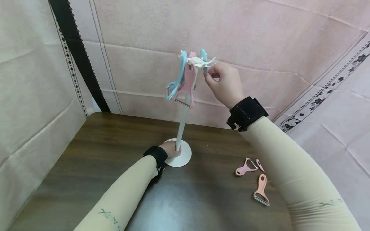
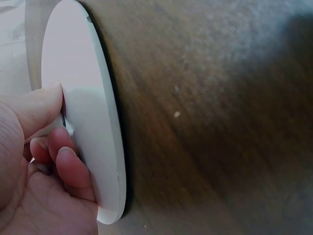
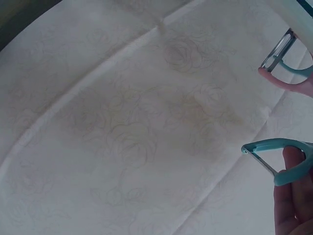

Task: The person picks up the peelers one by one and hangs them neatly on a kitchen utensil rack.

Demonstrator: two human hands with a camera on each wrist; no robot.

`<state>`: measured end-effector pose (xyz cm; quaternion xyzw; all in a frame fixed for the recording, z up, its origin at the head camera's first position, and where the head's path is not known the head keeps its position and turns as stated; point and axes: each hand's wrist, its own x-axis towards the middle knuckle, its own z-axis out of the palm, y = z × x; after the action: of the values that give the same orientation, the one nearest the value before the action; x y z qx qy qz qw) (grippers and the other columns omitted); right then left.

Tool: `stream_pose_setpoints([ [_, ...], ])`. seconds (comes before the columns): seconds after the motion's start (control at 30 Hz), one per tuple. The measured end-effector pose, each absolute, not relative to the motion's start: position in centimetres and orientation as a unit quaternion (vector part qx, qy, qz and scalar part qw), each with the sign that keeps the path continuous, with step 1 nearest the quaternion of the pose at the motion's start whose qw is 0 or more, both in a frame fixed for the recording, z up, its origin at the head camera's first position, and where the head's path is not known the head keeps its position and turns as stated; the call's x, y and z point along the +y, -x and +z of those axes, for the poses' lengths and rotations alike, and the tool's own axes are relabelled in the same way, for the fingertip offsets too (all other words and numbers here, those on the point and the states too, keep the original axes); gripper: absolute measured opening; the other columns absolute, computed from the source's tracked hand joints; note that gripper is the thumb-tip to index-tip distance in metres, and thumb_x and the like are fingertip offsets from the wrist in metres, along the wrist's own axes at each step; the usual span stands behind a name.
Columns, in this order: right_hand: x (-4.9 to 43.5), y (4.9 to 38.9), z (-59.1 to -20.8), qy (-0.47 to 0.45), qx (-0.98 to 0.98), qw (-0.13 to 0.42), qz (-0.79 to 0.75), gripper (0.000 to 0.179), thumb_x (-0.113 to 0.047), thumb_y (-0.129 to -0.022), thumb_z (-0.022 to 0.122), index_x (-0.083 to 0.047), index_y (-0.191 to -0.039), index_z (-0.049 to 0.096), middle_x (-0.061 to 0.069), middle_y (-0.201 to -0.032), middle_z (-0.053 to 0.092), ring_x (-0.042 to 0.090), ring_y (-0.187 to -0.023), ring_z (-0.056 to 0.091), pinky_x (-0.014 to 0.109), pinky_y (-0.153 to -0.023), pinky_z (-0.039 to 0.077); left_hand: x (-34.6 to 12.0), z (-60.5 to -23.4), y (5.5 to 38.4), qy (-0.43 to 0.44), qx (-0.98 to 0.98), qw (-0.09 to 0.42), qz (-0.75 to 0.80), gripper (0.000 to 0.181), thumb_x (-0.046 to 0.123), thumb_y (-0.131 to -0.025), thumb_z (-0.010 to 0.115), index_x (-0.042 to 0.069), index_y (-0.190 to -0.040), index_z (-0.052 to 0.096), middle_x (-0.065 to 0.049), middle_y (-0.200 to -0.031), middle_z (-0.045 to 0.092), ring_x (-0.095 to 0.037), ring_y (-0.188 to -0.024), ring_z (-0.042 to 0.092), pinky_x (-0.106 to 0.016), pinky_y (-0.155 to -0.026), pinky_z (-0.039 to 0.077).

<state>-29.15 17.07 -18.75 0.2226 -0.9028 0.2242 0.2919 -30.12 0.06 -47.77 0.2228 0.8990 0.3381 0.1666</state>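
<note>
Cream sleeves (image 1: 289, 170) extend toward a white stand (image 1: 181, 125). Left hand (image 1: 170, 149): thumb and fingers curl round the stand just above its round base (image 1: 185, 158). Right hand (image 1: 226, 80), beside the stand's top: thumb and fingertips, narrowly spaced, pinch a blue peeler (image 1: 204, 55) near its blade end. Left of the stand's top hang a second blue peeler (image 1: 182, 69) and a pink peeler (image 1: 189, 77); an orange peeler (image 1: 262, 183) lies on the table (image 1: 124, 138), right of the stand.
</note>
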Motion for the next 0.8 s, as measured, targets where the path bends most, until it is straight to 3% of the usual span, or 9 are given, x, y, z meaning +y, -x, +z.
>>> stream_pose_setpoints([
  [0.27, 17.7, 28.8, -19.2, -0.219, -0.906, 0.291, 0.214, 0.013, -0.014, -0.092, 0.064, -0.007, -0.083, 0.067, 0.003, -0.088, 0.068, 0.012, -0.088, 0.067, 0.028, -0.082, 0.05, -0.1, -46.8, 29.6, -0.223, 0.901, 0.167, 0.333, 0.005, 0.008, -0.089, 0.067, 0.005, -0.085, 0.065, -0.001, -0.078, 0.061, -0.018, -0.079, 0.054, -0.034, -0.083, 0.043],
  [0.5, 17.3, 28.5, -19.9, -0.2, -0.924, 0.237, 0.222, 0.017, -0.019, -0.094, 0.063, -0.005, -0.084, 0.065, 0.005, -0.089, 0.069, 0.015, -0.087, 0.065, 0.03, -0.073, 0.049, 0.0, -47.2, 29.7, -0.227, 0.905, 0.154, 0.324, 0.006, 0.006, -0.087, 0.066, 0.008, -0.082, 0.063, -0.001, -0.077, 0.059, -0.018, -0.076, 0.053, -0.033, -0.08, 0.043],
  [0.63, 16.8, 28.4, -20.0, -0.195, -0.925, 0.234, 0.225, 0.017, -0.019, -0.093, 0.063, -0.005, -0.083, 0.064, 0.005, -0.089, 0.069, 0.015, -0.087, 0.064, 0.03, -0.074, 0.048, 0.2, -47.5, 29.9, -0.213, 0.908, 0.156, 0.326, 0.009, 0.011, -0.089, 0.066, 0.009, -0.082, 0.062, -0.001, -0.075, 0.058, -0.018, -0.075, 0.053, -0.032, -0.078, 0.043],
  [0.7, 16.7, 28.3, -20.0, -0.192, -0.925, 0.233, 0.229, 0.018, -0.02, -0.094, 0.063, -0.006, -0.083, 0.064, 0.005, -0.089, 0.069, 0.015, -0.087, 0.064, 0.03, -0.074, 0.048, 0.3, -47.7, 30.0, -0.193, 0.906, 0.169, 0.338, 0.013, 0.02, -0.093, 0.064, 0.008, -0.088, 0.064, -0.003, -0.083, 0.062, -0.019, -0.08, 0.056, -0.034, -0.081, 0.044],
  [0.8, 16.5, 28.4, -20.2, -0.192, -0.923, 0.237, 0.234, 0.018, -0.021, -0.094, 0.062, -0.007, -0.084, 0.064, 0.004, -0.09, 0.07, 0.015, -0.089, 0.065, 0.03, -0.075, 0.049, 0.5, -47.7, 30.1, -0.159, 0.899, 0.195, 0.36, 0.037, 0.039, -0.097, 0.057, 0.005, -0.111, 0.065, -0.008, -0.104, 0.066, -0.023, -0.097, 0.06, -0.04, -0.09, 0.045],
])
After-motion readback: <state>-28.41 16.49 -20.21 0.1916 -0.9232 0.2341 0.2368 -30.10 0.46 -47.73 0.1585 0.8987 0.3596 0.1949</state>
